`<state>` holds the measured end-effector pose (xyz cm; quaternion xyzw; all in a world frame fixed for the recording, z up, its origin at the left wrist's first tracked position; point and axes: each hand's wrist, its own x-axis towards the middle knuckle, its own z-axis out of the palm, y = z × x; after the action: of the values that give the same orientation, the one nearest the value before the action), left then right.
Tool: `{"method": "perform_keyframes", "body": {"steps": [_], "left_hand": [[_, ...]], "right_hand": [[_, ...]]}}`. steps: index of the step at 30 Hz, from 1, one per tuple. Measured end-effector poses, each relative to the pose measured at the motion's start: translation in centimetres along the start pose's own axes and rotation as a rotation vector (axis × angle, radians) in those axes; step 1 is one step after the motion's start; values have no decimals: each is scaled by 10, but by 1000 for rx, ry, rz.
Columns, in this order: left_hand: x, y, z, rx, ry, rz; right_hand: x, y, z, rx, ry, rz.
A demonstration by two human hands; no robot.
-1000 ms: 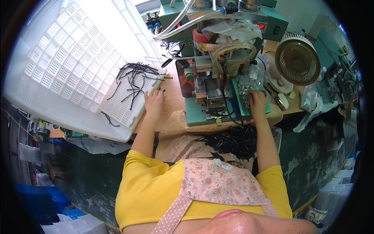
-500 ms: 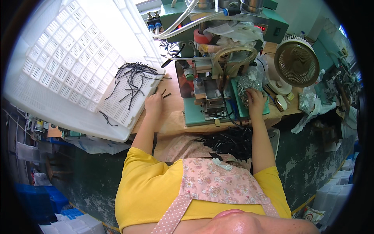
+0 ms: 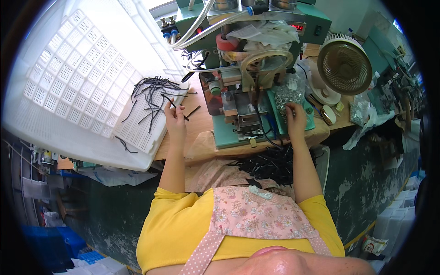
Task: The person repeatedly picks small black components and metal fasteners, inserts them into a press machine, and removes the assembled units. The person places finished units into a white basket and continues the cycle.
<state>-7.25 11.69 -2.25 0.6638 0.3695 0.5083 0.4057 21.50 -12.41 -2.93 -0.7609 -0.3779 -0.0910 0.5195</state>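
Note:
My left hand is closed on a thin black strip, one end of which sticks out above the fingers. It is beside the edge of a white perforated crate, where many similar black strips lie in a loose heap. Another short black strip rests on the table just right of this hand. My right hand reaches into a clear bag of small metal parts, fingertips bent together at the pile; what they pinch is too small to tell. Between the hands stands a green bench press.
A round fan stands right of the press, near a white oval object and another clear bag of parts. Below the table edge, a bin holds a mass of black strips. White hoses hang over the press.
My left hand has lifted off the tabletop with a black strip, moving slightly left toward the crate. My right hand remains at the bag of metal parts. The whole view has shifted a little.

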Motion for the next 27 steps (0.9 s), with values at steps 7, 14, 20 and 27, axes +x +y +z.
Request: {"method": "perform_keyframes", "body": {"steps": [7, 14, 20, 27], "left_hand": [[-21, 114, 34, -324, -230, 349], [-12, 153, 49, -359, -290, 232], [-25, 141, 54, -261, -234, 268], [-68, 116, 103, 18, -366, 1073]], "right_hand": [[15, -77, 3, 446, -141, 53], [4, -102, 25, 511, -164, 39], [8, -98, 35, 543, -182, 144], [17, -74, -3, 96, -30, -195]]}}
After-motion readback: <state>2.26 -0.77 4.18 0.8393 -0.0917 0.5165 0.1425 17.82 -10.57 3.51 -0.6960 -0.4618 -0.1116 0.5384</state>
